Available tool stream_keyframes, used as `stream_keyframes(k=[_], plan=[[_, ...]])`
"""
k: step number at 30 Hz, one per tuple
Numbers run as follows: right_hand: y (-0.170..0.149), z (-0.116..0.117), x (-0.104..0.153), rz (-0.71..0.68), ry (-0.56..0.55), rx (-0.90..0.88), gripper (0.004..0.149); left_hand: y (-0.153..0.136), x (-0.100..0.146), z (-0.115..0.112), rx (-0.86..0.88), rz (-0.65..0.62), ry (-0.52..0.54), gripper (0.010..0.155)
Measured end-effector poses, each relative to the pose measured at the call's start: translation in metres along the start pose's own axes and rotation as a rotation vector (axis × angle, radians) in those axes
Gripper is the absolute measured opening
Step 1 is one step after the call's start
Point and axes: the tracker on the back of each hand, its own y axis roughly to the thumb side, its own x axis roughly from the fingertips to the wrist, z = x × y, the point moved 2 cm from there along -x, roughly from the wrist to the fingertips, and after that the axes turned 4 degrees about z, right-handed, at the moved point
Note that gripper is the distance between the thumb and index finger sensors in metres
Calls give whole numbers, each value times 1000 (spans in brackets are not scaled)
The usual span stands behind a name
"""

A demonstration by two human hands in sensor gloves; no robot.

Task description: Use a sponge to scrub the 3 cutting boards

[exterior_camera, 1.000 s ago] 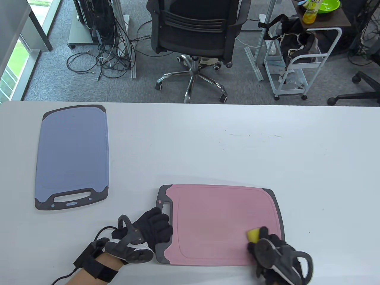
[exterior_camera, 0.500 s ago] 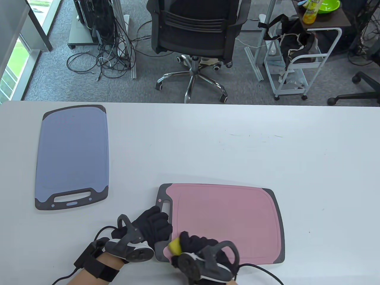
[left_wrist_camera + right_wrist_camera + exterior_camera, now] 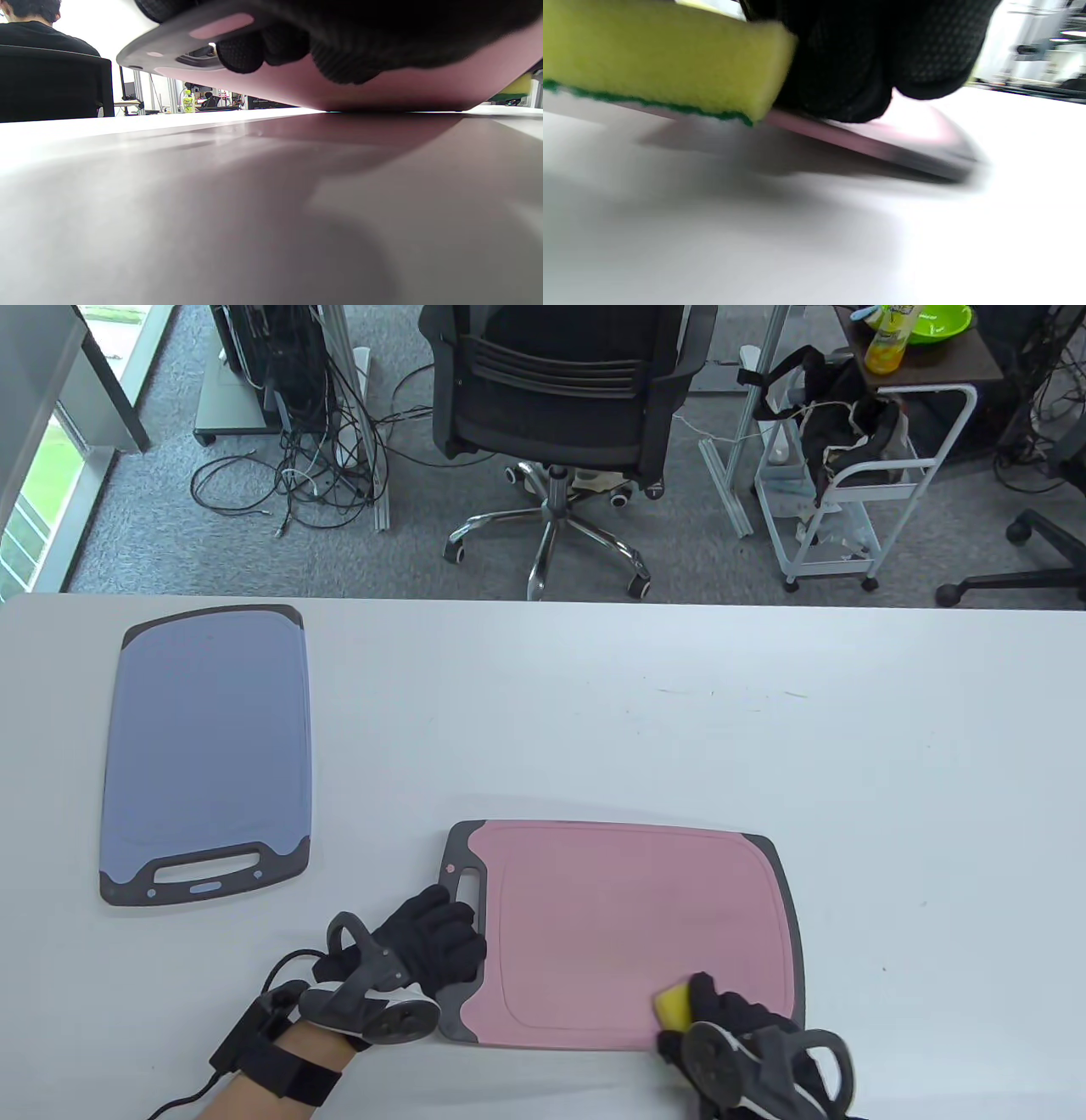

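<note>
1. Scrubbing the pink cutting board (image 3: 628, 925) is the step in hand; it sits near the front edge of the table (image 3: 679, 729), handle end to the left.
2. Right hand (image 3: 755, 1056) has its grip curled round the yellow sponge (image 3: 674, 1006), which sits on the board's front-right area. Right wrist view shows the green scouring face down on the pink surface; that frame is motion-blurred.
3. Left hand (image 3: 424, 942) grips the board's dark handle end, fingers (image 3: 271, 46) wrapped under the edge. Left wrist view shows that end lifted off the table, board tilted.
4. Blue cutting board (image 3: 204, 755) lies flat at far left, well apart from both hands. A third board isn't visible in any view.
5. Judgement: early to mid task.
6. Next move needs sponge strokes covering the pink board's far half, left grip holding against sliding, then shifting to the blue one.
</note>
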Motion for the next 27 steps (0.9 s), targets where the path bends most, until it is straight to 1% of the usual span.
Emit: stream_keyframes(k=[2, 3, 4, 7, 10, 12, 14, 17, 19, 24, 27], plan=[[-39, 6, -2, 105, 6, -9, 77, -1, 0, 0, -6, 5, 4, 47], [-53, 8, -3, 134, 15, -42, 76, -1, 0, 0, -10, 7, 4, 47], [-68, 11, -4, 194, 33, -59, 76, -1, -1, 1, -29, 16, 6, 46], [-95, 12, -6, 259, 11, -79, 76, -3, -7, -1, -86, 32, -16, 46], [-104, 6, -10, 276, -38, -69, 75, -10, -14, -1, -156, 66, -10, 45], [-108, 3, -15, 279, -66, -52, 75, -19, -23, -1, -213, 64, 19, 45], [-109, 1, -22, 276, -81, -41, 75, -30, -36, -2, -265, 66, -22, 45], [-110, -1, -31, 268, -110, -65, 75, -50, -58, -5, -331, 82, -49, 46], [-111, -2, -34, 262, -124, -100, 75, -67, -75, -8, -362, 113, -83, 48], [-120, -2, -32, 270, -140, -168, 75, -112, -118, -16, -460, 205, -158, 54], [-123, -4, -30, 273, -163, -186, 75, -137, -142, -22, -487, 272, -195, 58]])
